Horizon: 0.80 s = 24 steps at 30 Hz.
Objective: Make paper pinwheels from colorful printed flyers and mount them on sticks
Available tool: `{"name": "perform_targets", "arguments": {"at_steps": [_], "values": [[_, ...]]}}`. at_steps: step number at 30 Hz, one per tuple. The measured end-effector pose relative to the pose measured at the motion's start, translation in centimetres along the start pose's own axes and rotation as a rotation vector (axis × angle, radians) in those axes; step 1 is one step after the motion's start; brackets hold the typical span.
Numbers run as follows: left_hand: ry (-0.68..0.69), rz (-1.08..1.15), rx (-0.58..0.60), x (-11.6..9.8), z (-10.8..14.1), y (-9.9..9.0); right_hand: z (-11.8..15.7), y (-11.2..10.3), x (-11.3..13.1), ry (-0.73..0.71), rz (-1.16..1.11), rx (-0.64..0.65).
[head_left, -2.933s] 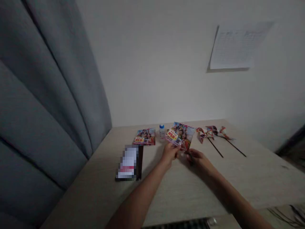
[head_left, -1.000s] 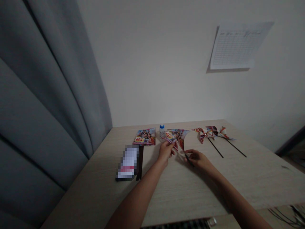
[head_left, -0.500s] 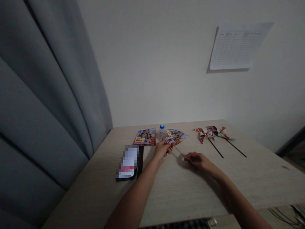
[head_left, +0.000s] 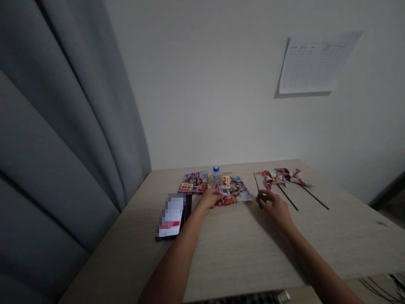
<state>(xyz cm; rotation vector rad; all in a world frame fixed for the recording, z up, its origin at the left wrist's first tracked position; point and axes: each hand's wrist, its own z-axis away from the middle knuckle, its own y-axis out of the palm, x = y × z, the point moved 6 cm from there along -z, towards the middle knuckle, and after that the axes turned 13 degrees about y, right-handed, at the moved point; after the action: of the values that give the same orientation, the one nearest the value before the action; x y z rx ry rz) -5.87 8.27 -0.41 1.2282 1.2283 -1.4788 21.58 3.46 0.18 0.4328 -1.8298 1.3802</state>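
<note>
My left hand (head_left: 210, 199) is closed on the left edge of a colourful printed paper (head_left: 236, 191), which it holds over the table. In my right hand (head_left: 274, 206) are dark-handled scissors (head_left: 259, 195), their blades pointing away from me, just right of the paper. A bottle with a blue cap (head_left: 216, 175) stands behind my left hand. To its left lies a stack of similar printed sheets (head_left: 193, 182). Two paper pinwheels, one nearer (head_left: 272, 179) and one farther right (head_left: 295, 175), lie on the table with dark sticks.
A phone (head_left: 171, 217) with a lit screen lies on the wooden table (head_left: 228, 257), left of my left forearm. Grey curtains (head_left: 63, 126) hang at the left. A printed sheet (head_left: 313, 65) is on the wall. Part of a keyboard (head_left: 247, 298) shows at the bottom edge.
My right hand has moved away from me and to the right, and the scissors now point forward. The paper has turned and shows more of its face. My left hand has shifted slightly left.
</note>
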Motion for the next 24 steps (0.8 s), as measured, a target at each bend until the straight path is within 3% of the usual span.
{"name": "perform_targets", "arguments": {"at_steps": [4,15,24], "values": [[-0.005,-0.016,0.056,-0.2,0.3,-0.3,-0.6,0.2,0.0,0.013,0.075,-0.014],[0.029,-0.069,0.154,-0.6,0.3,-1.2,-2.8,2.5,2.3,0.015,0.186,0.121],[0.031,-0.134,0.193,0.0,-0.1,-1.6,-2.8,4.1,2.0,0.065,0.037,0.179]]}}
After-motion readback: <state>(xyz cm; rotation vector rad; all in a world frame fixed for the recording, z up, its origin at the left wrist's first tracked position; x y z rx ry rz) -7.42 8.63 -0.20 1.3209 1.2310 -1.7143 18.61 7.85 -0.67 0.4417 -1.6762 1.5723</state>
